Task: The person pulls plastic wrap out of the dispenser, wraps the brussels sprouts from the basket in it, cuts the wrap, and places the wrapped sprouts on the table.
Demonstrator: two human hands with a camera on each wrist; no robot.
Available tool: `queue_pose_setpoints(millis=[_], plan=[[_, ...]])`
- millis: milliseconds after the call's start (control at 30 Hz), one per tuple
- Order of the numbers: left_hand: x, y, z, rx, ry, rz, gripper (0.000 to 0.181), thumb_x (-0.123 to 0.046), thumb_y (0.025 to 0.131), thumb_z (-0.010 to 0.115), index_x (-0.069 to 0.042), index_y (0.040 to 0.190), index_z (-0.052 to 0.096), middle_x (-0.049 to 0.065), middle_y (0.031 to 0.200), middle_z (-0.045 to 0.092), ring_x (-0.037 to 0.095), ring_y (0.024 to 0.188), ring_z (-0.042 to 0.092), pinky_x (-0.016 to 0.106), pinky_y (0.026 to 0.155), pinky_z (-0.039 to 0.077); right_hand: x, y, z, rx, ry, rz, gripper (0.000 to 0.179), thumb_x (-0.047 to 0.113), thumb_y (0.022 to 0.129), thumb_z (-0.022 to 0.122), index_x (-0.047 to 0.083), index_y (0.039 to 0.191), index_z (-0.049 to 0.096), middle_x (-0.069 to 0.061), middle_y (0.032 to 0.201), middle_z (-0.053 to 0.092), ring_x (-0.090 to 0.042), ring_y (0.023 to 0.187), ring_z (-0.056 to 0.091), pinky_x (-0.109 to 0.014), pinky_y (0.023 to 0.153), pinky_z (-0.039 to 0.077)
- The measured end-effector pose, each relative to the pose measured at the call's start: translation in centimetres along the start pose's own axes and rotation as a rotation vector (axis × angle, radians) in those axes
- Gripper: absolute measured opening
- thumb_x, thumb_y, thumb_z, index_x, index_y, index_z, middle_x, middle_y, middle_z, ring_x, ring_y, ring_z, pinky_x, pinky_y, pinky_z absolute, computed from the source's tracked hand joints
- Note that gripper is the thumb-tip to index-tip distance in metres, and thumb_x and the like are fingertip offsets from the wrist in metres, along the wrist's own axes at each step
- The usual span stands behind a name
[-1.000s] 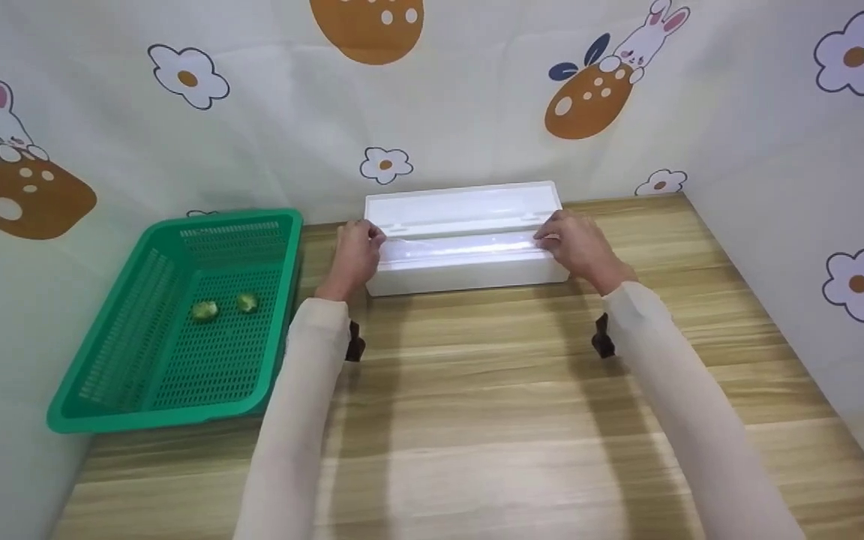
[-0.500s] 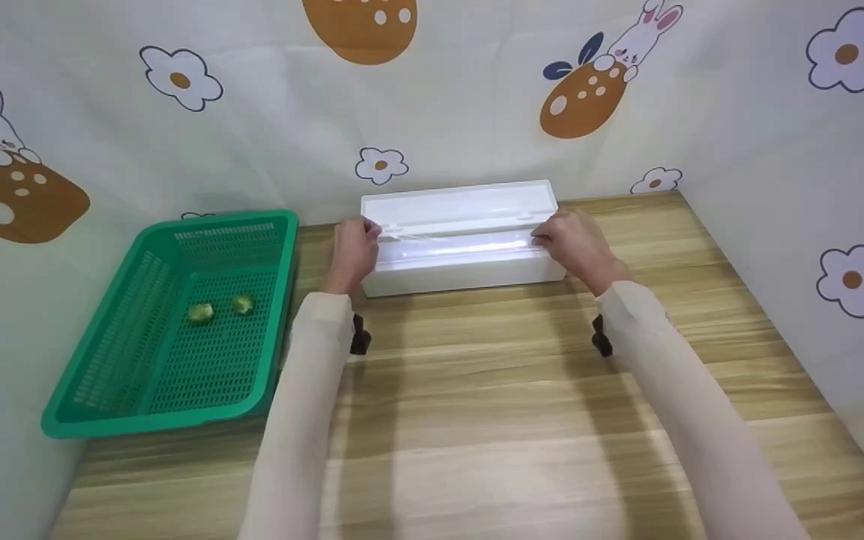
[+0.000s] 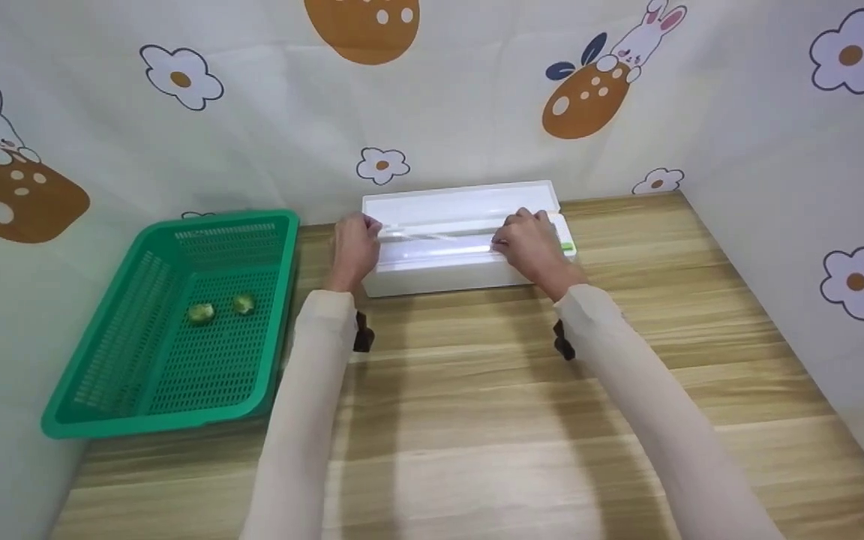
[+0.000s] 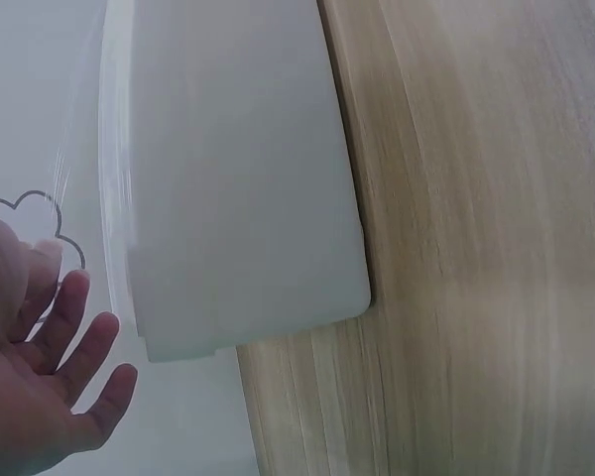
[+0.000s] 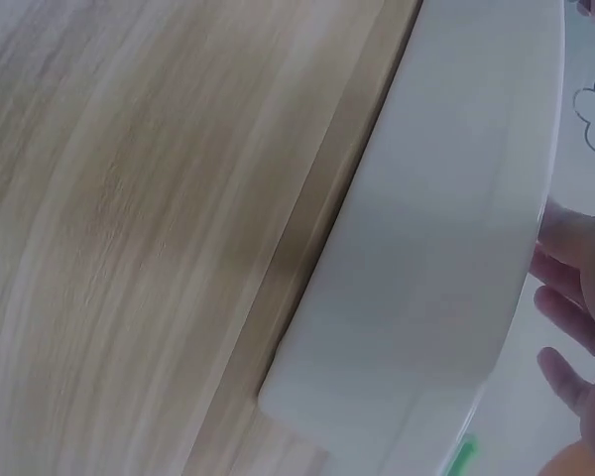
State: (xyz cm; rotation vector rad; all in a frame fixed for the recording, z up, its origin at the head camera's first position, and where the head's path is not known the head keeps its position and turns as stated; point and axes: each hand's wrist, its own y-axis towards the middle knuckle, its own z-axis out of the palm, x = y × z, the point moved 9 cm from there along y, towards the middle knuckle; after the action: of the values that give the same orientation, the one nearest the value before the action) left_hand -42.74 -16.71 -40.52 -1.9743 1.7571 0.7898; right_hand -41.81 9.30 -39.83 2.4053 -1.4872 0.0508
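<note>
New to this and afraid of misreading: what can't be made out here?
Clear film: head view, its outline lost in glare.
Inside of the white box: head view, partly behind the right hand.
Left hand: left wrist view, cut by the left edge.
Two green lumps in the green basket: head view, too small to name.

The setting looks booth-like: printed cloth [image 3: 469, 97] walls a wood-grain table [image 3: 477, 405]

Box [image 3: 447, 280]: smooth plastic, seen mid-frame
Film [image 3: 436, 247]: glossy plastic
Basket [image 3: 154, 426]: smooth plastic, seen at left
Tabletop [image 3: 469, 420]: wood-grained
Backdrop [image 3: 274, 112]: creased cloth
</note>
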Motion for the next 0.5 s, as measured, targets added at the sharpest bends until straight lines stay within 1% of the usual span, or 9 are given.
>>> queue_pose_setpoints(millis=[67,233,333,433,500], plan=[[0.0,0.0,0.0,0.007,-0.011,0.001,0.024,-0.018,0.106,0.049,-0.001,0.112,0.065,0.015,0.112,0.066,0.030,0.108,0.061,0.046,0.100,0.047,-0.2,0.0,0.1,0.012,-0.015,0.018,0.016,0.018,0.095,0.068,0.009,0.104,0.079,-0.010,0.105,0.076,-0.031,0.106,0.062,-0.049,0.089,0.045],[0.1,-0.1,0.0,0.020,-0.004,0.006,0.026,-0.018,0.106,0.047,0.000,0.113,0.064,0.016,0.113,0.065,0.030,0.108,0.060,0.046,0.100,0.047,-1.1,-0.2,0.1,0.022,-0.002,0.053,0.016,0.016,0.096,0.067,0.006,0.102,0.078,-0.013,0.105,0.074,-0.033,0.106,0.061,-0.050,0.090,0.044],[0.1,-0.1,0.0,0.017,0.000,0.016,0.026,-0.017,0.106,0.047,0.001,0.113,0.064,0.017,0.113,0.064,0.031,0.110,0.060,0.046,0.100,0.047,-1.5,-0.3,0.3,0.039,-0.001,0.063,0.018,0.016,0.098,0.062,0.003,0.104,0.074,-0.014,0.107,0.072,-0.034,0.107,0.060,-0.050,0.091,0.044],[-0.1,-0.1,-0.2,0.007,-0.020,0.055,0.025,-0.013,0.105,0.047,0.005,0.112,0.063,0.021,0.112,0.064,0.035,0.110,0.060,0.046,0.100,0.048,-1.8,-0.3,0.4,0.046,0.025,0.084,0.021,0.017,0.101,0.057,0.002,0.108,0.069,-0.015,0.109,0.070,-0.035,0.109,0.060,-0.051,0.093,0.044],[-0.1,-0.1,-0.2,0.006,-0.030,0.071,0.025,-0.012,0.105,0.046,0.007,0.112,0.062,0.022,0.111,0.064,0.036,0.109,0.060,0.045,0.099,0.048,-2.0,-0.3,0.3,0.029,0.059,0.101,0.022,0.018,0.102,0.055,0.001,0.110,0.067,-0.016,0.109,0.070,-0.036,0.107,0.062,-0.051,0.093,0.046]])
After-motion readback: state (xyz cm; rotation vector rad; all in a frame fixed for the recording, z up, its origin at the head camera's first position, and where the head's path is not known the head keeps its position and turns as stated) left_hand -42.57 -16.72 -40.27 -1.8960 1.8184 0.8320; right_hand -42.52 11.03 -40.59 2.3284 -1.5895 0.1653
